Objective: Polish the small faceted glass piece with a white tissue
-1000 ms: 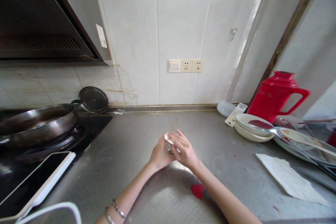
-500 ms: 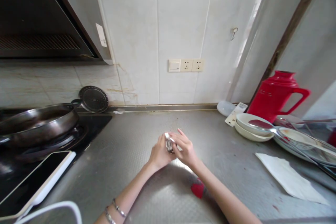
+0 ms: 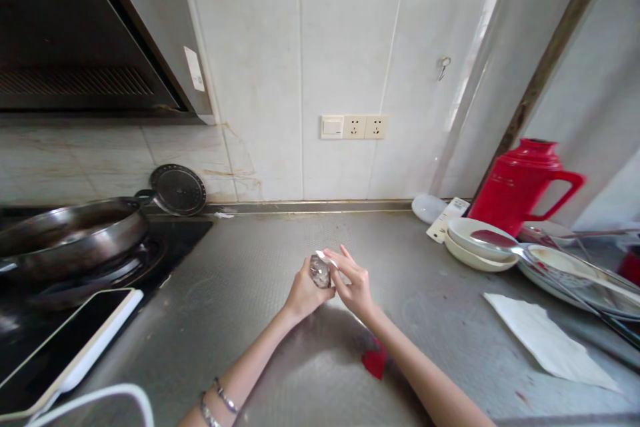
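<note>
Over the middle of the metal counter, my left hand [image 3: 301,295] is wrapped around a small, shiny, clear object with facets, like a little glass [image 3: 320,272]. My right hand [image 3: 356,285] meets it from the other side, thumb and forefinger closed at its rim, other fingers raised. Between the right fingertips and the rim shows a bit of something thin and white [image 3: 321,253], perhaps paper; its kind is unclear. The lower part of the glass is hidden by my left fingers.
A pan [image 3: 75,233] sits on the stove at left, near a white-cased phone [image 3: 75,340] with a cable. At right are a red thermos jug [image 3: 517,183], stacked bowls [image 3: 475,247], plates and a white tissue [image 3: 547,340]. A red patch [image 3: 374,360] lies beside my right forearm.
The glass has turned in my left hand, so more of its faceted surface shows. My right fingers have shifted slightly at its rim, and less of the white piece is visible.
</note>
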Demonstrator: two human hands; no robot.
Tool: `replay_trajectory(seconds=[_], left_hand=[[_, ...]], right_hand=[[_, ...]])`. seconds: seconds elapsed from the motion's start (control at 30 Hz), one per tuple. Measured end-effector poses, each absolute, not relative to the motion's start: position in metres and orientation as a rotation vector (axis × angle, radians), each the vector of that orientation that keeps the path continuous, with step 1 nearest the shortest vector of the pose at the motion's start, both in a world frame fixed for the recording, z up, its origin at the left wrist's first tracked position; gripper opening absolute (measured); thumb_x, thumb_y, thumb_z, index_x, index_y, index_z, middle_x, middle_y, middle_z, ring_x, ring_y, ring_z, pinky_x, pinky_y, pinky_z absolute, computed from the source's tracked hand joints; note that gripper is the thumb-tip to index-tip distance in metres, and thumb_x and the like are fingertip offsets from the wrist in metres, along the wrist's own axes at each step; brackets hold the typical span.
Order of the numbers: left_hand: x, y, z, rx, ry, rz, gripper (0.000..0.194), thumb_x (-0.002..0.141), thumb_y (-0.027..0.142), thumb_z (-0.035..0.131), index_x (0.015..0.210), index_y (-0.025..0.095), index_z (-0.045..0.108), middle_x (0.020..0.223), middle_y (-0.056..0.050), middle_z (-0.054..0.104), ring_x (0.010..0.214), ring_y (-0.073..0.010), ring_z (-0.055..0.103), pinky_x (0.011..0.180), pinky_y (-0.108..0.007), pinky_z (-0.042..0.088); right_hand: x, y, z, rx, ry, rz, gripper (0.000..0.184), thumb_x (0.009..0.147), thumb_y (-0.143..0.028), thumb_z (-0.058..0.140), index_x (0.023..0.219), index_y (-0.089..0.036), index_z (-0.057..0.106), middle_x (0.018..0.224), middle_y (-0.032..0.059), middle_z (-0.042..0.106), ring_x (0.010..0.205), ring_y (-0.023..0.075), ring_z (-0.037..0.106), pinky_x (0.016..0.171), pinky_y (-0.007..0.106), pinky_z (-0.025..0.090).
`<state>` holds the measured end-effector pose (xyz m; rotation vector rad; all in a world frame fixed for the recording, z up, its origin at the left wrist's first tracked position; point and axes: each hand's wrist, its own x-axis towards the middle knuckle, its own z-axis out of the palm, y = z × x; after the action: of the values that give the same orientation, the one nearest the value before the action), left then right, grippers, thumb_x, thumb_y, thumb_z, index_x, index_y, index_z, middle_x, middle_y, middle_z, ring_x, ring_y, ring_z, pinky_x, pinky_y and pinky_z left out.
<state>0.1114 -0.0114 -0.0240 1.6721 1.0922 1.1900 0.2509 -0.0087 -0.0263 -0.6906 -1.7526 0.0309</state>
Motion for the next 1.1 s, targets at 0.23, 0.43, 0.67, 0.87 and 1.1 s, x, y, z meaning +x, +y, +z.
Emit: replay_trajectory(seconds=[0.23, 0.43, 0.67, 0.87, 1.1], left_hand=[[0.104, -0.004, -0.012, 1.433, 1.237, 1.209, 0.040, 0.060, 0.021, 0.071, 0.095, 0.017, 0.050, 0.077, 0.000, 0.064, 0.065, -0.0143, 0.061, 0.050, -0.021, 0.046], [0.100, -0.002, -0.009, 1.499, 1.273, 1.247, 0.042, 0.059, 0.017, 0.071, 0.096, 0.018, 0.050, 0.074, 0.002, 0.064, 0.063, -0.0134, 0.060, 0.055, -0.022, 0.046], [0.105, -0.010, -0.009, 1.628, 1.268, 1.214, 0.055, 0.055, 0.019, 0.076, 0.105, 0.018, 0.052, 0.092, -0.004, 0.069, 0.079, -0.0176, 0.064, 0.069, -0.025, 0.047], [0.105, -0.012, -0.011, 1.759, 1.298, 1.163, 0.052, 0.056, 0.018, 0.074, 0.105, 0.017, 0.055, 0.085, -0.002, 0.069, 0.074, -0.0166, 0.063, 0.066, -0.024, 0.045], [0.103, -0.008, -0.017, 1.821, 1.315, 1.144, 0.047, 0.060, 0.027, 0.075, 0.103, 0.019, 0.058, 0.086, -0.003, 0.070, 0.073, -0.0172, 0.064, 0.063, -0.023, 0.044]], right_hand=[[0.248, -0.012, -0.031, -0.650, -1.790, 0.042, 0.029, 0.087, -0.014, 0.049, 0.109, -0.025, 0.066, 0.101, 0.0055, 0.072, 0.094, 0.0208, 0.069, 0.103, 0.053, 0.041], [0.246, -0.011, -0.028, -0.724, -1.674, 0.049, 0.031, 0.090, -0.017, 0.047, 0.114, -0.027, 0.063, 0.103, 0.0049, 0.072, 0.095, 0.0211, 0.069, 0.103, 0.053, 0.041], [0.246, -0.008, -0.031, -0.674, -1.751, 0.039, 0.038, 0.088, -0.013, 0.047, 0.121, -0.028, 0.059, 0.111, 0.0045, 0.069, 0.103, 0.0219, 0.065, 0.103, 0.054, 0.041], [0.251, -0.005, -0.030, -0.800, -1.668, 0.135, 0.030, 0.089, -0.018, 0.048, 0.112, -0.027, 0.066, 0.104, 0.0033, 0.072, 0.094, 0.0225, 0.069, 0.100, 0.055, 0.044], [0.248, -0.008, -0.030, -0.681, -1.791, 0.083, 0.034, 0.088, -0.016, 0.048, 0.117, -0.027, 0.063, 0.111, 0.0047, 0.069, 0.106, 0.0231, 0.064, 0.103, 0.054, 0.041]])
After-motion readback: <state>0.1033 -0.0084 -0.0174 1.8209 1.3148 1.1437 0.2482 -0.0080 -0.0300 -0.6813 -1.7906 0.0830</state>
